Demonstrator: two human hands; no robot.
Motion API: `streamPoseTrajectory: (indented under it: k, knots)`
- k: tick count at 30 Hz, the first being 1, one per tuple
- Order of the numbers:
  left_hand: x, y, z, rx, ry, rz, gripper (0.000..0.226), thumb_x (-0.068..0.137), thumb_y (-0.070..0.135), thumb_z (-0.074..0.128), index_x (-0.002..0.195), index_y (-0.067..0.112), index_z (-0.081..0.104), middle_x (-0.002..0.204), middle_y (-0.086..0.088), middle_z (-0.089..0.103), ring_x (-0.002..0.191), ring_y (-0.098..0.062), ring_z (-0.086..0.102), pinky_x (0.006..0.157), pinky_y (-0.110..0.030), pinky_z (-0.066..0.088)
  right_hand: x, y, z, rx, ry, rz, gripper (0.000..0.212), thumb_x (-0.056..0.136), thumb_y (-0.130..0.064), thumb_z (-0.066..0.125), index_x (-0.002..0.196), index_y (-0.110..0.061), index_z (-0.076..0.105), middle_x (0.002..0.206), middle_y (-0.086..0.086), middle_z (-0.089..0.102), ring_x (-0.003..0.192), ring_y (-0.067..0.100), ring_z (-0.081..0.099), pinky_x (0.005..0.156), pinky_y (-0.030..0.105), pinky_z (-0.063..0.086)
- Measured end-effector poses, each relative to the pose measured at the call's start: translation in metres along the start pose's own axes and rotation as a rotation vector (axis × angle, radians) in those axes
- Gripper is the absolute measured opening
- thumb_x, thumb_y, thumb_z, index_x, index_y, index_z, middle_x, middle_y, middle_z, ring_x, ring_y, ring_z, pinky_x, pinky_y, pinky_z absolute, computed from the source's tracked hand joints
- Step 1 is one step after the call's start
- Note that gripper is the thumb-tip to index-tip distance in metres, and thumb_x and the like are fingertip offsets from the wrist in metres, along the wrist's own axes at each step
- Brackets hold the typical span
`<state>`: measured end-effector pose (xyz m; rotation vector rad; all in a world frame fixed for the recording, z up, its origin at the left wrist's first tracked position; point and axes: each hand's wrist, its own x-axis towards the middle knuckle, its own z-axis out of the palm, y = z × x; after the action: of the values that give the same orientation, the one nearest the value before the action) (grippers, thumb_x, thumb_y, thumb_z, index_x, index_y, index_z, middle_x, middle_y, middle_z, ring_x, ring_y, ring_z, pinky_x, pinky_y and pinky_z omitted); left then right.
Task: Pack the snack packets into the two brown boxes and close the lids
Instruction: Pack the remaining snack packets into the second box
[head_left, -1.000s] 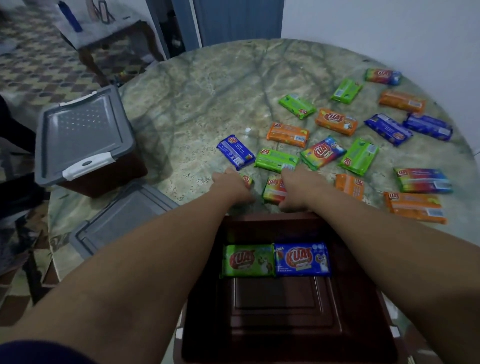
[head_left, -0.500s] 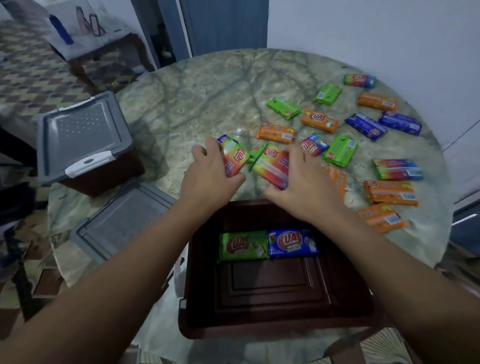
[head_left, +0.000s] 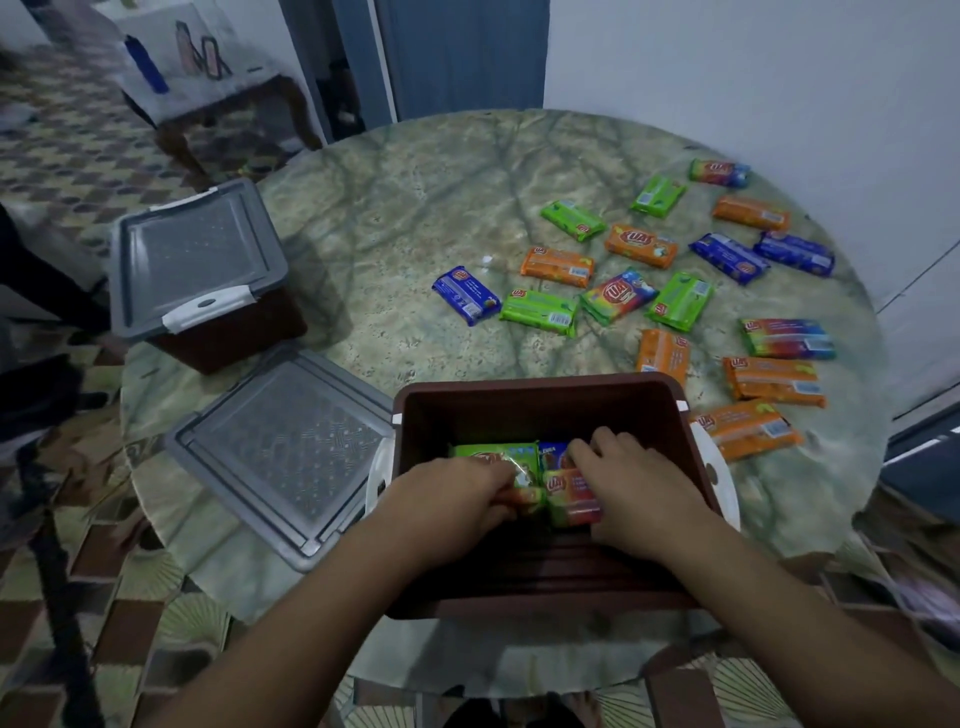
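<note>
Both my hands are inside the open brown box (head_left: 540, 395) at the table's near edge. My left hand (head_left: 452, 499) grips a rainbow-coloured snack packet (head_left: 527, 496) low in the box. My right hand (head_left: 639, 488) holds a second rainbow packet (head_left: 571, 501) beside it. Behind them on the box floor lie a green packet (head_left: 493, 454) and a blue packet (head_left: 553, 451). A second brown box (head_left: 228, 332) with its grey lid (head_left: 192, 254) shut stands at the table's left. Several packets lie on the table, such as a blue one (head_left: 466, 295) and an orange one (head_left: 745, 428).
A loose grey lid (head_left: 291, 452) lies flat left of the open box. The round marbled table (head_left: 395, 218) ends close behind the far packets, near a white wall. A small side table (head_left: 208, 78) with bottles stands on the patterned floor at back left.
Both hands lifted a rainbow packet each off the table, then came back and down into the open box, where the packets now sit in front of the green and blue ones.
</note>
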<state>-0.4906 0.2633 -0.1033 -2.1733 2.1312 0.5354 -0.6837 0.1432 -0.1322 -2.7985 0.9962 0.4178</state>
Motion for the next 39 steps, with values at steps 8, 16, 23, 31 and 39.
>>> streamPoseTrajectory:
  k: [8, 16, 23, 31, 39]
  knots:
    - [0.008, -0.004, 0.007, 0.000, -0.088, -0.098, 0.026, 0.098, 0.033, 0.052, 0.123, 0.028, 0.049, 0.118, -0.005, 0.063, 0.102, -0.031, 0.064, 0.077, -0.041, 0.054, 0.006, -0.002, 0.008, 0.037, -0.009, 0.051, 0.077, 0.081, -0.013, 0.074, 0.144, -0.023, 0.031, 0.135, 0.009, 0.037, 0.122, 0.032, 0.040, 0.096, 0.043, 0.042]
    - [0.008, -0.006, 0.016, -0.027, 0.054, -0.150, 0.039, 0.097, 0.017, 0.057, 0.133, 0.032, 0.055, 0.122, 0.003, 0.051, 0.115, -0.023, 0.054, 0.079, -0.043, 0.054, 0.007, -0.002, 0.009, 0.078, -0.007, 0.069, 0.076, 0.080, -0.010, 0.073, 0.142, -0.023, 0.032, 0.133, 0.009, 0.037, 0.123, 0.032, 0.038, 0.098, 0.043, 0.040]
    - [0.004, -0.004, 0.017, 0.098, 0.013, -0.061, 0.029, 0.091, 0.029, 0.062, 0.120, 0.027, 0.056, 0.117, 0.001, 0.063, 0.106, -0.026, 0.062, 0.080, -0.039, 0.051, 0.006, -0.004, 0.008, 0.074, -0.012, 0.073, 0.075, 0.081, -0.009, 0.071, 0.143, -0.023, 0.031, 0.133, 0.010, 0.037, 0.122, 0.032, 0.039, 0.099, 0.043, 0.040]
    - [0.005, -0.003, 0.016, 0.144, -0.030, -0.004, 0.040, 0.091, 0.037, 0.063, 0.127, 0.027, 0.049, 0.123, 0.000, 0.062, 0.107, -0.027, 0.063, 0.082, -0.040, 0.051, 0.006, -0.005, 0.007, 0.070, -0.018, 0.068, 0.075, 0.081, -0.014, 0.073, 0.143, -0.024, 0.032, 0.133, 0.009, 0.037, 0.122, 0.032, 0.039, 0.099, 0.044, 0.041]
    - [0.018, 0.009, 0.037, 0.091, -0.111, 0.009, 0.069, 0.085, 0.045, 0.072, 0.141, 0.017, 0.043, 0.135, -0.012, 0.047, 0.124, -0.032, 0.045, 0.091, -0.042, 0.049, 0.006, -0.005, 0.006, 0.059, -0.029, 0.065, 0.077, 0.080, -0.019, 0.076, 0.143, -0.025, 0.031, 0.133, 0.008, 0.037, 0.123, 0.031, 0.038, 0.102, 0.045, 0.039]
